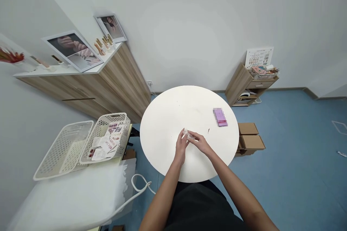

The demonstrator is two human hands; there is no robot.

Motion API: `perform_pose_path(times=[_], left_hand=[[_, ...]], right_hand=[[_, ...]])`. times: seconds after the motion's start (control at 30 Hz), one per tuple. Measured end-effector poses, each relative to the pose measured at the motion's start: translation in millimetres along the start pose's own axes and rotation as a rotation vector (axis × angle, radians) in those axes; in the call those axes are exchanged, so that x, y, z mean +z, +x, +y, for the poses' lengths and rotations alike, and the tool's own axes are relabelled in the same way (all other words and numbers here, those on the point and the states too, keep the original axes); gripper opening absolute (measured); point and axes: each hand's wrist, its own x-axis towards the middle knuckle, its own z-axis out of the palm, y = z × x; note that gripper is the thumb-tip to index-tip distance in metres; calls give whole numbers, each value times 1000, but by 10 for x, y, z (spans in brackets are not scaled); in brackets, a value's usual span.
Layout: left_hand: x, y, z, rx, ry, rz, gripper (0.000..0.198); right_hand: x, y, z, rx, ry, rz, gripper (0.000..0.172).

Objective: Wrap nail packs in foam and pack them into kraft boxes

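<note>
Over the middle of a round white table (159, 130), my left hand (180, 145) and my right hand (200, 142) meet around a small, clear, crinkled plastic piece (187, 133). Fingers of both hands are closed on it; its exact kind is too small to make out. To the right of my hands lies a small dark reddish-brown scrap (208, 130). Farther right on the tabletop is a purple rectangular packet (220, 117), its surface blurred.
White baskets (89, 158) stand at the left, one holding printed cards. A wooden cabinet (121, 75) with framed pictures is behind them. Cardboard boxes (252, 142) sit right of the table, near a small shelf unit (238, 83). A white cable (135, 195) loops at the lower left.
</note>
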Motion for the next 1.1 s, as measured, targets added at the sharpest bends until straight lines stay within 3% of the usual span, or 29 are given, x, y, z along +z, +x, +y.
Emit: perform_pose_path(times=[0.17,0.3,0.47,0.57,0.67,0.73,0.8,0.9,1.1], left_hand=[[-18,-21,-18,115,22,79,47],[-99,-12,-29,124,21,67,49],[-189,-50,37,61,29,30,53],[-258,-51,115,17,14,-24,54],[-354,42,143,-36,-63,-87,56],[-432,173,108,-98,-158,-100,55],[-515,343,33,-186,-250,-58,48],[-641,604,-124,-309,-330,101,32],[-868,854,-396,-403,-390,302,26]], right_hand=[[176,-84,-66,-32,86,31,54],[283,-169,-83,-59,78,73,54],[329,-235,-46,-23,106,118,56],[313,-236,-61,29,161,79,56],[238,-159,-61,91,181,20,54],[157,-45,-14,124,161,82,51],[73,110,84,171,149,222,46],[-7,359,308,297,243,376,40],[53,609,762,464,344,418,29]])
